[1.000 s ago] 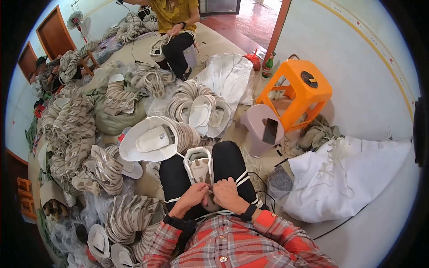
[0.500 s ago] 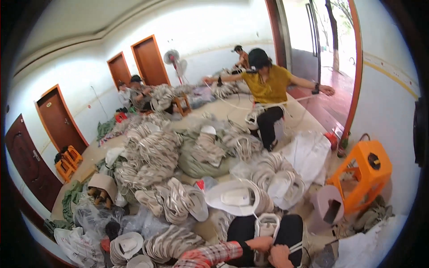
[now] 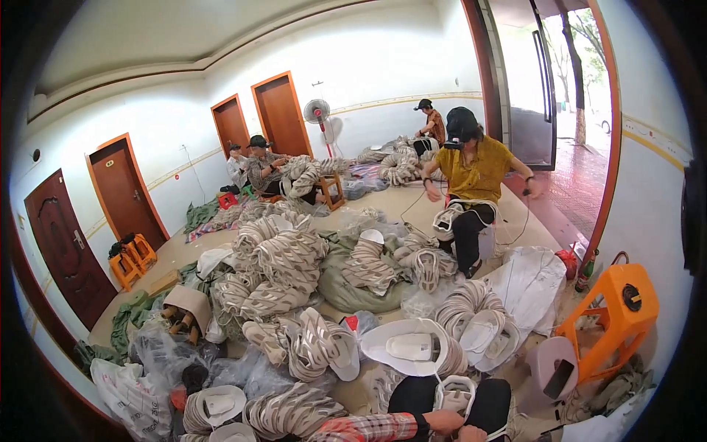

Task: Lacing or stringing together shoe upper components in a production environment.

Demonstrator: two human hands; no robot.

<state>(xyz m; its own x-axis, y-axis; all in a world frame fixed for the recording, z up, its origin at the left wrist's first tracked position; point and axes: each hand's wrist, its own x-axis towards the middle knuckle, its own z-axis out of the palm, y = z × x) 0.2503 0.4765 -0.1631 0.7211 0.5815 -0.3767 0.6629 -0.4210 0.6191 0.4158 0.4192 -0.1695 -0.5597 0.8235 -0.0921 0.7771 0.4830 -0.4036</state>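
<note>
A white shoe-shaped piece (image 3: 455,394) with a cord loop lies on my lap, between my knees in black trousers. My left hand (image 3: 444,421), coming out of a plaid sleeve, rests at its near edge with fingers curled on it. Only the top of my right hand (image 3: 471,435) shows at the lower edge, close beside the left hand and the piece. Its fingers are cut off by the frame.
Heaps of white and beige pieces (image 3: 283,258) cover the floor ahead. An orange stool (image 3: 615,317) and a pink stool (image 3: 554,368) stand at my right. A person in a yellow shirt (image 3: 475,173) sits working; others sit at the back near a fan (image 3: 317,112).
The view has swung up from my lap to the room. My hands, earlier mid-frame on the white piece, now sit at the lower edge, still at that piece.
</note>
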